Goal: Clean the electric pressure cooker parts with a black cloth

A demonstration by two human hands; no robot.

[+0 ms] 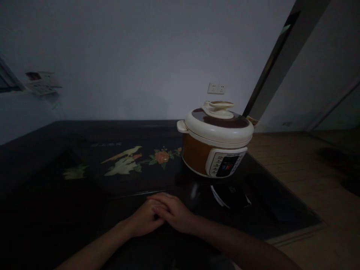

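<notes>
My left hand [143,221] and my right hand [180,214] rest together at the near side of a dark, glossy table [92,204]. The right hand lies over the left, its fingers closed around it. The left fingers are drawn together and partly covered, and no object shows in either hand. Beyond them to the right stands an electric pressure cooker [197,153] with a cream lid, a brown body and a button panel. In front of the cooker lies a black flat item [233,197] with a pale edge; its kind is unclear.
A bird-and-flower inlay [161,157] decorates the tabletop. Sockets [216,88] are on the pale wall [140,56] behind, with more sockets [42,88] at left. The table's right edge drops to a wooden floor [275,157]. The light is dim.
</notes>
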